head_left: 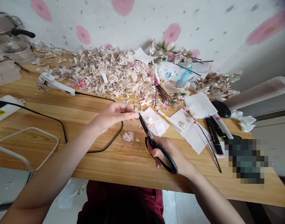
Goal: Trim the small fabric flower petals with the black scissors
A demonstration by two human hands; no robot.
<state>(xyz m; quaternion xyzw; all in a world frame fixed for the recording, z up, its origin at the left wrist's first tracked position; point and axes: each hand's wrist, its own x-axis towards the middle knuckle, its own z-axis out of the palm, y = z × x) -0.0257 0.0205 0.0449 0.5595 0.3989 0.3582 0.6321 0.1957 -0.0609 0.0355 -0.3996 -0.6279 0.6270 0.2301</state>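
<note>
My left hand is closed in a pinch on a small pale scrap, perhaps a petal piece, too small to make out fully. My right hand grips black-handled scissors, fingers through the loops. The blade tips reach up to the scrap at my left fingertips. On the wood below lie a few pale petal pieces. White paper squares with scraps on them sit just beyond the scissors.
A large heap of dry pale petals spreads along the wall. A white glue gun trails a black cable across the table. At the right are markers, a thin dark twig and a blurred dark object. Flower branches lie behind.
</note>
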